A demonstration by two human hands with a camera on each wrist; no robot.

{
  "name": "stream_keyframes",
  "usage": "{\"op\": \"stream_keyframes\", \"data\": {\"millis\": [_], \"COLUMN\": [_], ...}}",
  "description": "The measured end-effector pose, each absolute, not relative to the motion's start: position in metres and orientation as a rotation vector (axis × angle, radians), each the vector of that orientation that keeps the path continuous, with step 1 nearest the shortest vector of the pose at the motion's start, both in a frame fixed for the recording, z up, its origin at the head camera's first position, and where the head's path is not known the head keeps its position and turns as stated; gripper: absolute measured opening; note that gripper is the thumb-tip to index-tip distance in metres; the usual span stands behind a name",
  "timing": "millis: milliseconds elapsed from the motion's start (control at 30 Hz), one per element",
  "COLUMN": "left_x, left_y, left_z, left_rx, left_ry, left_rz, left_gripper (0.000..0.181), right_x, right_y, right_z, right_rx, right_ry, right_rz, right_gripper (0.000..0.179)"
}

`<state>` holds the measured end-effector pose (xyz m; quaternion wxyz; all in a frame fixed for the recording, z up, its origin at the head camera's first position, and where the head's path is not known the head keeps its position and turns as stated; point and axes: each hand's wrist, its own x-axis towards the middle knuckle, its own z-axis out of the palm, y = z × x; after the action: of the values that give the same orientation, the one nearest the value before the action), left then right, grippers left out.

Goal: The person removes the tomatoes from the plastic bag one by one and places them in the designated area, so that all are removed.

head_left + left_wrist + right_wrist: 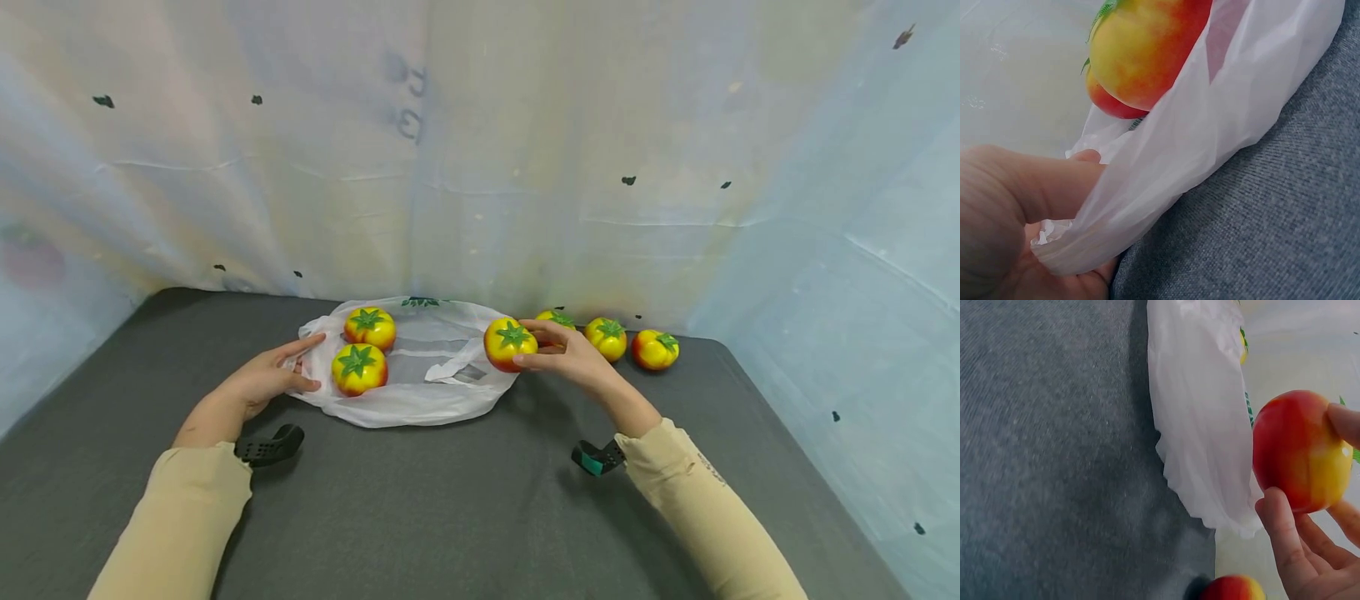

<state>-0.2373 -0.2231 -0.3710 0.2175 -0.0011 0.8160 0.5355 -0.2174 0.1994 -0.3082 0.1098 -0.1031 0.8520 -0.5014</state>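
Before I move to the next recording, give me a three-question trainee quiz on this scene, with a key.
1. How many fruits show inside the white bag?
2. True or false: the left hand holds a fruit.
3. What does the right hand hold? A) the bag's edge; B) a fruit; C) nothing.

Key:
1. Two.
2. False; it pinches the bag's edge.
3. B, a yellow-and-red fruit.

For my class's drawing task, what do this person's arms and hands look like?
The left sleeve and right sleeve are pale beige, gathered at the ends; the right carries faint, unreadable print. The left strap is black with small holes; the right strap, also black, has a green patch. The left hand and right hand are gloveless.
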Motion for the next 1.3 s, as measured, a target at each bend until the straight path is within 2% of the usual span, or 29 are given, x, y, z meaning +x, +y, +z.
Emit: {"op": "stream_keyframes", "data": {"millis": [867, 1300], "left_x": [-0.237, -0.236], "left_y": [-0.223, -0.221], "left_z": [-0.371, -0.37], "left_rx": [-0.01, -0.017], "left_ry": [2.263, 2.277], "left_rz": [1.497, 1.481], "left_gripper": [0.092, 0.089], "right_x": [-0.209, -0.208], "right_y": [0.25, 0.268], "right_z": [-0.315, -0.329], "right_rx": [-0.195, -0.281], "right_ry": [2.554, 2.522], "right_rz": [-1.279, -1.191], "right_gripper": [0.07, 0.069]}}
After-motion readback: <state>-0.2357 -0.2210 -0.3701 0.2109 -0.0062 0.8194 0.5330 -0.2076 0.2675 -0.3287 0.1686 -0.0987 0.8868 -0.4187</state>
